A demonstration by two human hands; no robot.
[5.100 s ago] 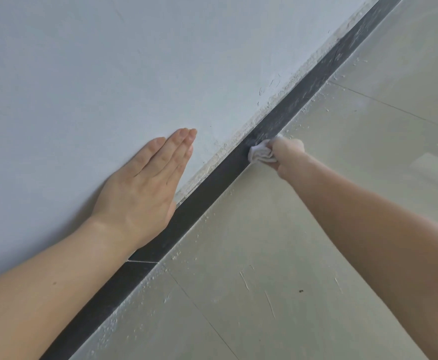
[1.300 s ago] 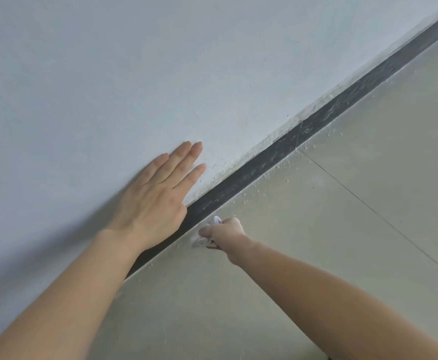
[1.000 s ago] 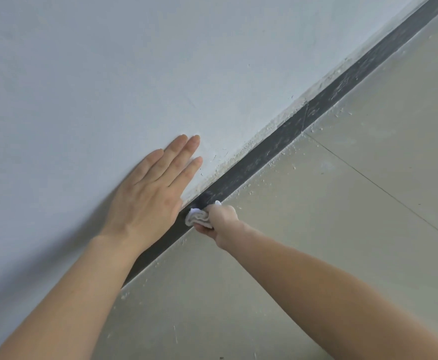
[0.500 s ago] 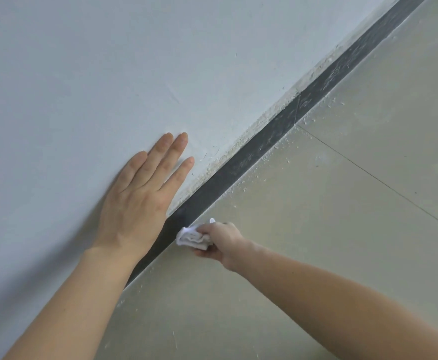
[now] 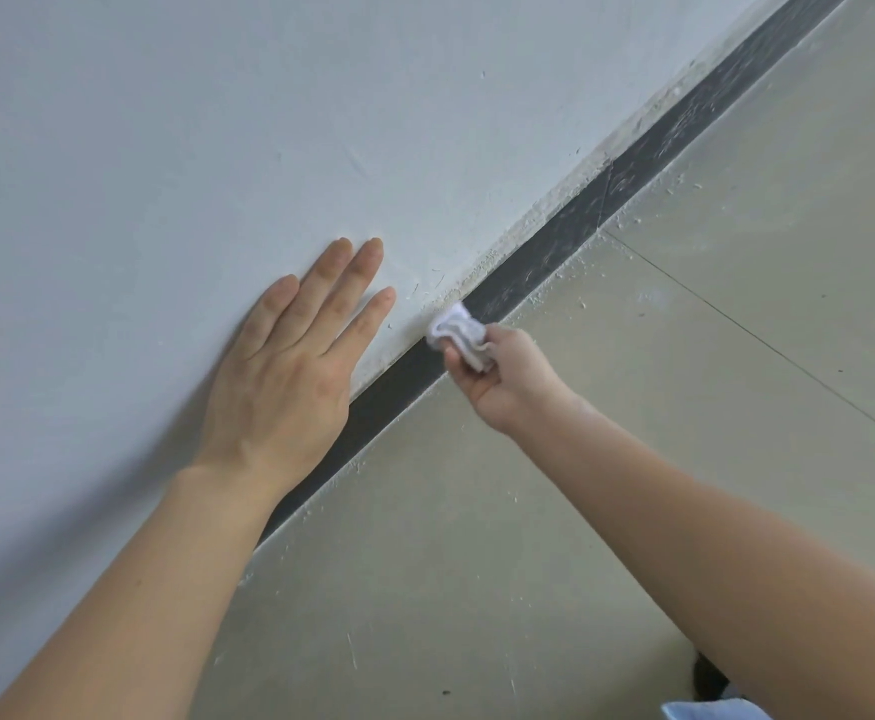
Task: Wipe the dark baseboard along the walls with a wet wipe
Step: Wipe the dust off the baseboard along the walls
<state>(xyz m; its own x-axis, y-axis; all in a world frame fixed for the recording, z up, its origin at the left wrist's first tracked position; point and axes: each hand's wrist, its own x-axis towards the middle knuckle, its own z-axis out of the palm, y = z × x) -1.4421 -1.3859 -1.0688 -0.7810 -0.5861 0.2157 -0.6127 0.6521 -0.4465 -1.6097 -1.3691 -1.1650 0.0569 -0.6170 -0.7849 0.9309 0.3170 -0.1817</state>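
A dark baseboard (image 5: 544, 257) runs diagonally from lower left to upper right where the pale wall meets the floor. Beyond the wipe it carries whitish streaks and dust; the stretch nearer me looks cleaner. My right hand (image 5: 508, 381) grips a crumpled white wet wipe (image 5: 457, 330) and presses it against the baseboard's top edge. My left hand (image 5: 290, 366) lies flat on the wall just above the baseboard, fingers spread, holding nothing.
The pale grey wall (image 5: 217, 122) fills the upper left. Beige floor tiles (image 5: 736, 304) with thin grout lines and white crumbs along the baseboard fill the right. A bit of light blue fabric (image 5: 711, 711) shows at the bottom edge.
My right hand has slid the wipe along the baseboard, up and to the right, from beside my left wrist to level with my fingertips. My left hand has stayed flat on the wall.
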